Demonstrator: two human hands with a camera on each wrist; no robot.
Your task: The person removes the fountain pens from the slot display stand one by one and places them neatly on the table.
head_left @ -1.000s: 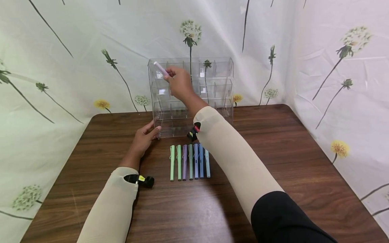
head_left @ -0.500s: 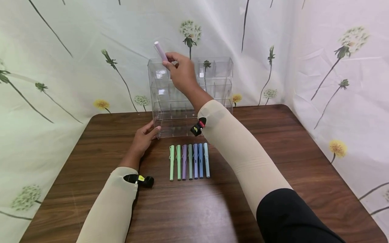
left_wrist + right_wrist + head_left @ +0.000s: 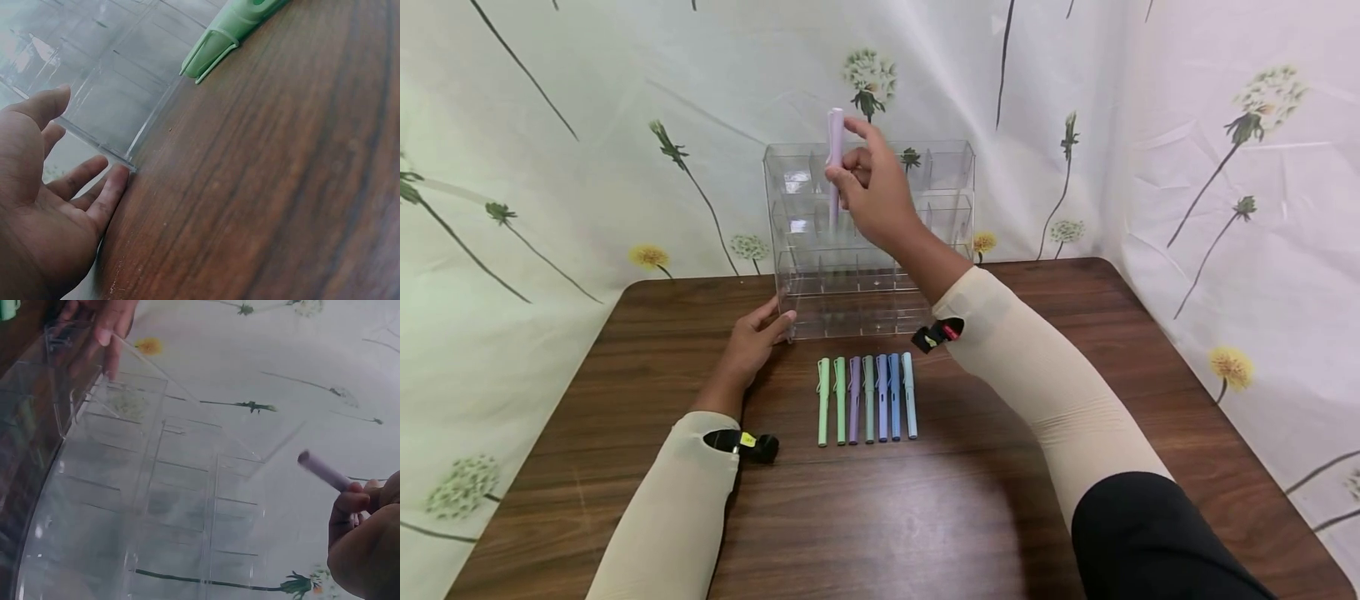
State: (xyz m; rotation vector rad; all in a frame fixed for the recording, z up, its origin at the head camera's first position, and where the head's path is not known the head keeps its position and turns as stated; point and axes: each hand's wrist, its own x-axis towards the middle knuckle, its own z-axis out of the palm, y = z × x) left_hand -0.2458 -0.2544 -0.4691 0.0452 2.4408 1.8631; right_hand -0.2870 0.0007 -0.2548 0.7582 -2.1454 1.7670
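My right hand [image 3: 880,192] pinches a lilac pen [image 3: 836,137] between thumb and fingers. The pen stands nearly upright, clip end up, in front of the upper left part of a clear tiered rack [image 3: 797,312]. In the right wrist view, the free end of the pen [image 3: 322,470] points toward the rack's top tier and appears apart from it. My left hand [image 3: 752,343] is at the rack's lower left corner. Seen from the left wrist, the fingers of that hand [image 3: 44,206] are loosely extended against the rack's side, with the thumb near its edge.
Several capped pens lie in a row before the rack, from a light green pen [image 3: 823,402] to a pale blue pen [image 3: 909,396]. Brown wood forms the table [image 3: 880,517]. Behind the rack hangs a flower-printed cloth [image 3: 715,100].
My right hand has moved up, then right, with the lilac pen. The pen has turned from a slant to nearly upright. My left hand has stayed at the rack's corner.
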